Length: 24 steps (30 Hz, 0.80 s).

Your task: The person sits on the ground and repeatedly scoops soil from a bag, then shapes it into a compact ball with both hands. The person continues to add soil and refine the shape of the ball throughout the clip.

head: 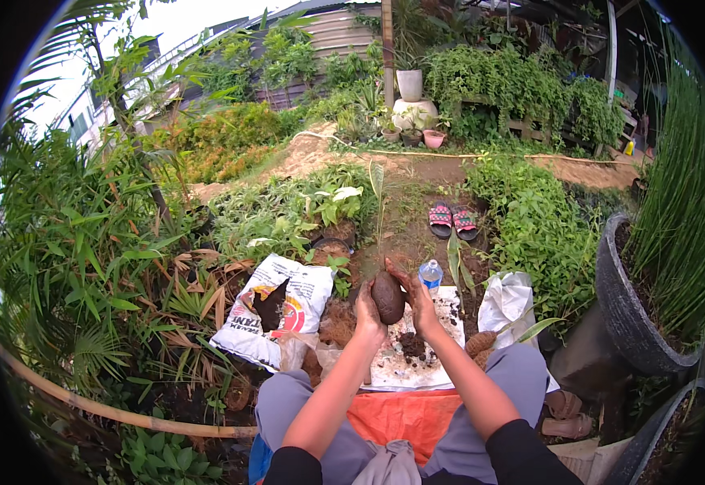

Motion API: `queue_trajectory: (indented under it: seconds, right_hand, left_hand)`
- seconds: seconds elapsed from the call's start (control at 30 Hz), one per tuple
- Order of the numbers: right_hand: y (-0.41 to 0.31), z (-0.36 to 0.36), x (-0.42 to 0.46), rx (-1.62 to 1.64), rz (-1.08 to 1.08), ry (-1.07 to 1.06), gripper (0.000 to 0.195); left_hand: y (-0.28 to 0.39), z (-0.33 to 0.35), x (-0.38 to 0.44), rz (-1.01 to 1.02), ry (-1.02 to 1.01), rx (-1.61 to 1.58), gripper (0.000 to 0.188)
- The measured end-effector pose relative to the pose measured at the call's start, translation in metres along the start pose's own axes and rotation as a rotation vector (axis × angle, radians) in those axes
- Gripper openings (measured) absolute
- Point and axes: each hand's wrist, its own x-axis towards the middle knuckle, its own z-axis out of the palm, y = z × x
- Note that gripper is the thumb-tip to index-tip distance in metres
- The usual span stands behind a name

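A dark, smooth ball of soil (388,297) sits between my palms, with a tall variegated leaf (377,182) rising above it. My left hand (369,309) presses its left side, and my right hand (416,297) cups its upper right side with soiled fingers. Below them lies a white sheet (446,379) with a clump of dark soil (412,345) on it. Brown coconut fibre (337,321) lies to the left, near an opened white sack (307,282) showing dark soil. A fibre-wrapped ball (480,344) with a leaf lies on the right.
A water bottle (431,274) stands behind the sheet. Pink and black sandals (440,219) rest on the path. A crumpled white bag (506,303) and a large black planter (613,303) are at the right. A bamboo pole (134,418) curves across the lower left.
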Motion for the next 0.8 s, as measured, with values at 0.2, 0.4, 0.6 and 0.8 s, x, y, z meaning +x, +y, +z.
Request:
queue_trajectory:
  seconds: [0.2,0.4,0.6,0.8]
  right_hand:
    - [-0.008,0.016,-0.017,-0.600,-0.200,-0.148,0.053]
    - [-0.008,0.004,-0.012,-0.349,-0.180,0.049,0.053]
    - [-0.026,0.003,-0.015,-0.405,-0.250,0.295,0.022]
    - [-0.063,-0.014,0.002,-0.612,-0.447,0.159,0.027]
  left_hand:
    - [0.007,0.007,-0.009,-0.035,0.011,-0.192,0.038]
    - [0.002,0.006,-0.005,-0.091,-0.134,-0.240,0.038]
    - [-0.014,0.013,-0.011,-0.058,-0.252,0.065,0.040]
    - [-0.017,0.020,-0.020,-0.161,-0.103,-0.027,0.042]
